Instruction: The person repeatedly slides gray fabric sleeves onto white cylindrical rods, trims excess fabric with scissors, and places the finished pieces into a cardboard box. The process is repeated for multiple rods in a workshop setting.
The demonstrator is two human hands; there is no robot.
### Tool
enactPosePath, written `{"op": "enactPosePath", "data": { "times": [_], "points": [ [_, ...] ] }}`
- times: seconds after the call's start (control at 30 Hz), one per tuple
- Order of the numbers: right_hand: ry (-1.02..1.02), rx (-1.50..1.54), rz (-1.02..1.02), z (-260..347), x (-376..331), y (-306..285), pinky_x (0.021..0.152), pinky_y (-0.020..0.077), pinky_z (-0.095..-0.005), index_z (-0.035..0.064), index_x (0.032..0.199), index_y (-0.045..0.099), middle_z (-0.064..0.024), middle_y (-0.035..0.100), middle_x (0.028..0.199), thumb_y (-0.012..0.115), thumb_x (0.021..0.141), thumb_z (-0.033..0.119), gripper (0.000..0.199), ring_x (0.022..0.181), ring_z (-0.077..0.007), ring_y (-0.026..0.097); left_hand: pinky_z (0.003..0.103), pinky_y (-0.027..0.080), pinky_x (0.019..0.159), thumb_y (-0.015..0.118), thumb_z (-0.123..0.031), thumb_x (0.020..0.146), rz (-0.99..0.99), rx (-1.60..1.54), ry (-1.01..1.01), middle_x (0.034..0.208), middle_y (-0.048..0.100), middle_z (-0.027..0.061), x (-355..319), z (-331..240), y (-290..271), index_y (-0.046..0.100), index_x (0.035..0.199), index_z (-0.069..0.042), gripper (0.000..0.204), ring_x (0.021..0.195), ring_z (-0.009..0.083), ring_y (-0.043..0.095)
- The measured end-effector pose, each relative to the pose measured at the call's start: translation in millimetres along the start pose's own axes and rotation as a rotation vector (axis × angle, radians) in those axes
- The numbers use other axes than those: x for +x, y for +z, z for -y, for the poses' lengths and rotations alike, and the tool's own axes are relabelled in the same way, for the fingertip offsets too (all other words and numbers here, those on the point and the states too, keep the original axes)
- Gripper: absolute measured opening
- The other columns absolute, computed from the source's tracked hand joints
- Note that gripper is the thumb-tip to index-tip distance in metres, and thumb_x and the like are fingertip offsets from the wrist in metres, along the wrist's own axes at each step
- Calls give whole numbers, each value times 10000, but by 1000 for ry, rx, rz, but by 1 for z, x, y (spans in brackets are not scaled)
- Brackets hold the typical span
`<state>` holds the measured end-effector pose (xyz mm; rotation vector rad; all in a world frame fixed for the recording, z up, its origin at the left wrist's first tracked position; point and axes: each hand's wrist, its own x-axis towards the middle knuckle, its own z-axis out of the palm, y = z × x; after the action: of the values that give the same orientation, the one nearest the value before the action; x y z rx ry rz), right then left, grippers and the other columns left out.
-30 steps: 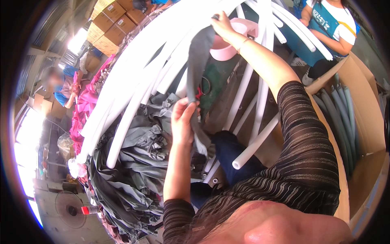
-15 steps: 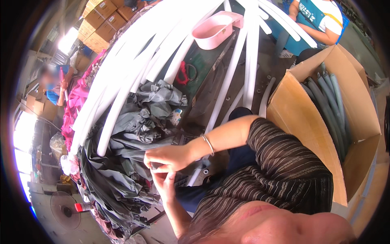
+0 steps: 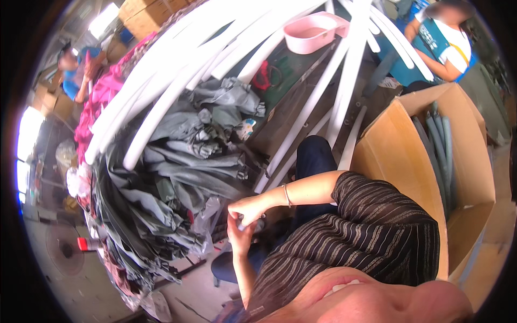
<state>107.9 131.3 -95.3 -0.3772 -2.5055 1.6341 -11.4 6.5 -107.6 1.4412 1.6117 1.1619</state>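
My right hand [image 3: 249, 208], with a bangle on its wrist, is closed and meets my left hand [image 3: 239, 238] just in front of the grey cloth pile. The left hand's fingers are bent up against the right. Something small may be pinched between them, but it is hidden. Beside the hands lies the pile of dark grey gathered fabric pieces [image 3: 199, 167]. A clear plastic bag [image 3: 205, 223] hangs at its near edge. Long white foam tubes [image 3: 161, 102] lie over the far part of the pile.
A pink plastic tub [image 3: 309, 42] stands among the tubes. On my right an open cardboard box [image 3: 396, 137] holds grey tubes [image 3: 447, 145]. One co-worker [image 3: 444, 48] sits at the far right, another [image 3: 81, 72] at the far left. A fan [image 3: 64, 248] is at lower left.
My hands have drawn back to the right, off the edge of the grey cloth, still together. The clear bag now shows beside them. The whole view has shifted slightly.
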Motion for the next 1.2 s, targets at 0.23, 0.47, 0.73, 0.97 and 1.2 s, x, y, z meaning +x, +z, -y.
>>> {"op": "enactPosePath", "data": {
  "times": [0.23, 0.47, 0.73, 0.97, 1.2],
  "points": [
    [142, 176, -248, -5, -11, 1, 791, 482, -297, 33, 1021, 544, -58, 590, 934, 767, 732, 174, 391, 894, -168, 576, 319, 465, 813, 626, -75, 796, -197, 24, -58, 1004, 628, 131, -3, 6, 0, 571, 1100, -8, 315, 919, 220, 597],
    [324, 856, -463, -30, -19, 24, 554, 454, -237, 77, 959, 524, -16, 577, 829, 685, 755, 24, 265, 676, -100, 561, 417, 388, 961, 674, -77, 686, -172, 367, 26, 1187, 521, 173, -11, 20, 7, 514, 1247, -69, 583, 1136, 352, 472],
    [146, 247, -530, -15, 0, 32, 604, 445, -313, 30, 832, 538, -45, 569, 719, 643, 704, 53, 167, 684, -139, 529, 292, 502, 708, 598, -243, 902, -389, -575, -498, 1021, 598, 77, -22, 24, 14, 538, 1090, -34, 288, 882, 163, 588],
    [119, 577, -545, -16, -18, 42, 735, 462, -287, 42, 900, 541, -23, 579, 837, 632, 856, 136, 138, 817, -122, 548, 432, 544, 833, 509, -183, 957, -247, -1063, -483, 1007, 634, 112, -12, 26, 20, 545, 1047, -4, 203, 897, 216, 632],
    [215, 235, -636, -29, -30, 40, 747, 469, -349, 30, 890, 555, -130, 578, 914, 688, 824, 242, 259, 836, -239, 576, 382, 555, 805, 573, -167, 920, -337, -1057, -461, 958, 645, 92, -5, 33, 36, 570, 1001, -29, 160, 843, 199, 639]
  ]
}}
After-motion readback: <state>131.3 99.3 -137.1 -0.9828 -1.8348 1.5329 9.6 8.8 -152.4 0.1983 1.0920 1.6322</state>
